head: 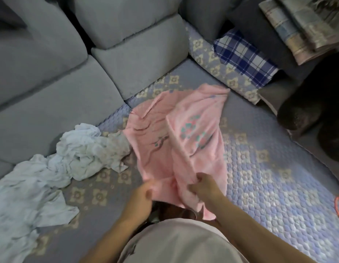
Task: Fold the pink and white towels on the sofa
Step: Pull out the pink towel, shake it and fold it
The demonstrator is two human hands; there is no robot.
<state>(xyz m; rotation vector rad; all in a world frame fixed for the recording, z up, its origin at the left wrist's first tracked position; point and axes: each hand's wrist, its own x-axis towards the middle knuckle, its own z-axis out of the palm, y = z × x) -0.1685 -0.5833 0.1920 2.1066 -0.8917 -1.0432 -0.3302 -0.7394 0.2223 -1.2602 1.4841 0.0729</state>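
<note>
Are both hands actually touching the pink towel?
Touching. The head view shows the left hand and right hand each pinching the near edge of the pink towel.

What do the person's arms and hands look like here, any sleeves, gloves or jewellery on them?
Both arms are bare along all that shows, with no sleeve reaching the forearms. The left hand and the right hand wear no gloves, and no watch, bracelet or ring is visible, though the picture is somewhat blurred. Below the arms, the torso is covered by a plain light beige garment.
</note>
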